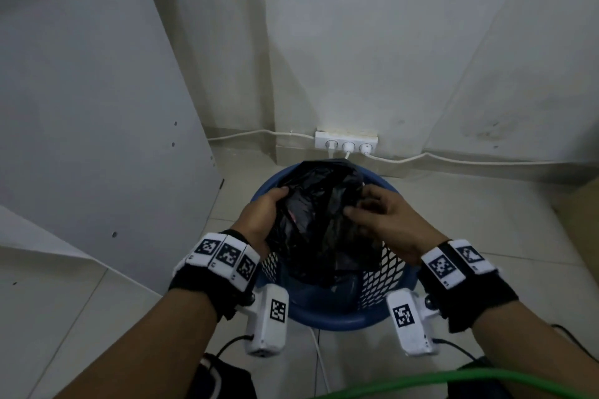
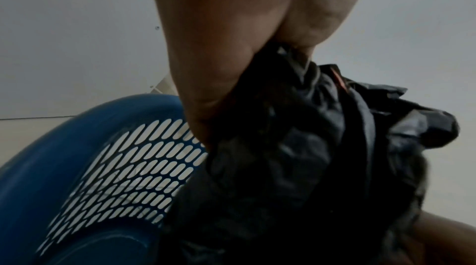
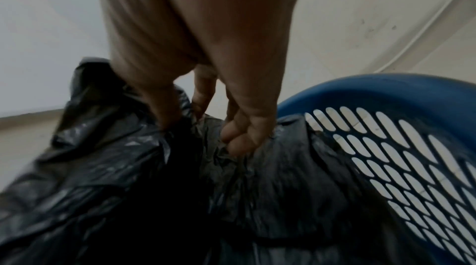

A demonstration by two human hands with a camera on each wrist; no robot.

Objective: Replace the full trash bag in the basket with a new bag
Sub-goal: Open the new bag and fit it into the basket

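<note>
A black trash bag bulges out of the top of a blue mesh basket on the tiled floor. My left hand grips the bag's gathered left side, fingers curled into the plastic. My right hand pinches the bag's right side between thumb and fingers. In the right wrist view the thumb and fingertips press into the black plastic beside the basket's mesh wall. The bag's lower part is hidden inside the basket.
A white socket strip with three plugs and cords sits on the wall just behind the basket. A grey panel leans at the left. A green cable crosses the bottom right. Dark objects lie near my feet.
</note>
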